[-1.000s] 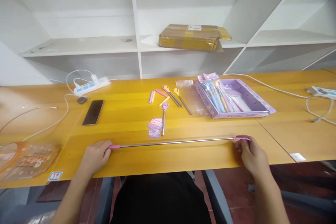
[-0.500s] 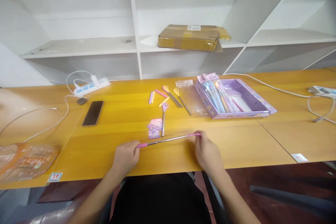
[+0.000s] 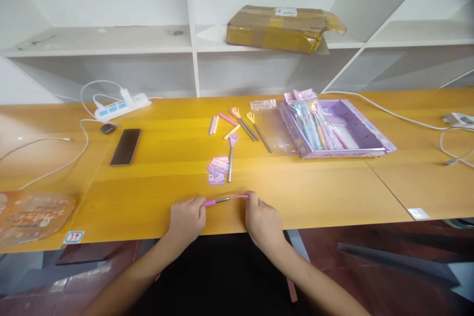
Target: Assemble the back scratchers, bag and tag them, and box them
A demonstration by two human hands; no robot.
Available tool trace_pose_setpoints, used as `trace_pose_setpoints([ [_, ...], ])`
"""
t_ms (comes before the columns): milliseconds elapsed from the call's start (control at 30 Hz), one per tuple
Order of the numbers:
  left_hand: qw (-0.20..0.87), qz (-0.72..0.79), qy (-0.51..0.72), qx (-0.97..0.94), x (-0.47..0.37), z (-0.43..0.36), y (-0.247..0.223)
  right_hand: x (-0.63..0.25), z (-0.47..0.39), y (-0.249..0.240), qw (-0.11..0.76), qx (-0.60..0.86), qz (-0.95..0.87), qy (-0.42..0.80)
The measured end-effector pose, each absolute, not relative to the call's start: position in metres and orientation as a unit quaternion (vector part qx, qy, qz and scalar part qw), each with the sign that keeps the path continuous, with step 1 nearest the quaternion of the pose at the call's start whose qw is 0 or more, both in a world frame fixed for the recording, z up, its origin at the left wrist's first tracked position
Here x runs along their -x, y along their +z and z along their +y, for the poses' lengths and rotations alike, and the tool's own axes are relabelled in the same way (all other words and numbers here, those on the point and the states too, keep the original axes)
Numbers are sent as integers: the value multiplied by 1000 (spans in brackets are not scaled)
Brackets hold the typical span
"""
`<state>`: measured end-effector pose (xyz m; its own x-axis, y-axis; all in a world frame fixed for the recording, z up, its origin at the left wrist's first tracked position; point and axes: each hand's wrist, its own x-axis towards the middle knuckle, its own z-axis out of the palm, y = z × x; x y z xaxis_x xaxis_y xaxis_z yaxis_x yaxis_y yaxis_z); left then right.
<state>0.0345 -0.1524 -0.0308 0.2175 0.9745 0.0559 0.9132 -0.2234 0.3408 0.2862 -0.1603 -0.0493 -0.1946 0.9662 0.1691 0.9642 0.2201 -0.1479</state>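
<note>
Between my hands is a pink telescopic back scratcher [image 3: 223,199], its metal rod mostly collapsed. My left hand [image 3: 188,217] is closed round the pink handle end, and my right hand [image 3: 262,219] is closed on the pink head end, hiding its tip. Just beyond lies a purple-headed back scratcher [image 3: 231,157], beside a few small printed cards [image 3: 218,170]. Farther back are yellow-headed back scratchers [image 3: 260,132] with bare metal rods. Loose pink, purple and yellow handle sleeves [image 3: 227,119] lie left of them.
A purple display box [image 3: 365,123] holds bagged back scratchers [image 3: 313,126] at the right. Clear plastic wrappers [image 3: 276,131] lie beside it. On the left are a phone [image 3: 126,147], a power strip [image 3: 124,106] and an orange plastic bag [image 3: 37,217]. A taped carton [image 3: 277,28] sits on the shelf.
My right hand has moved left toward my left hand, and the back scratcher's rod has shortened between them. The view has tilted down slightly.
</note>
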Motion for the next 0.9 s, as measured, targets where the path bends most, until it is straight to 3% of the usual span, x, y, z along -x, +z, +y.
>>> trace_pose_setpoints([
  [333, 113, 613, 114, -774, -37, -151, -29, -281, -162, -49, 119, 611, -783, -6],
  [533, 166, 610, 69, -772, -28, -142, -16, -293, -153, -38, 127, 569, -812, 30],
  [733, 176, 561, 38, -808, -27, -109, 39, -318, -105, 18, 190, 561, -802, 79],
  [900, 250, 518, 175, -799, -40, -53, 55, -336, -16, 67, 255, 582, -771, 51],
])
